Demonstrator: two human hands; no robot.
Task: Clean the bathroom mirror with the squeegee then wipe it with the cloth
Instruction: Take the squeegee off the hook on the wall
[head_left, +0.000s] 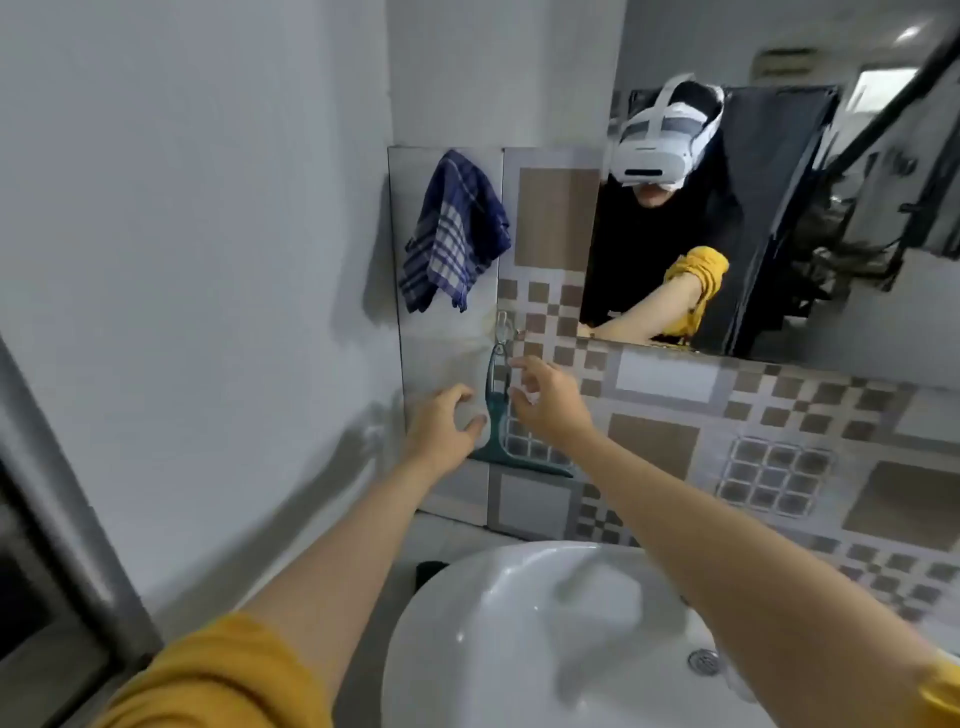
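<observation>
I'm at the first step, fetching the squeegee (493, 415), which hangs by its handle from a small hook (503, 323) on the tiled wall, just below the left edge of the mirror (779, 208). My left hand (441, 431) and right hand (545, 397) flank it, fingers spread, gripping nothing. The cloth (452, 234) hangs higher on the wall, left of the mirror. Next, I judge, I must close on the handle and lift it off the hook.
</observation>
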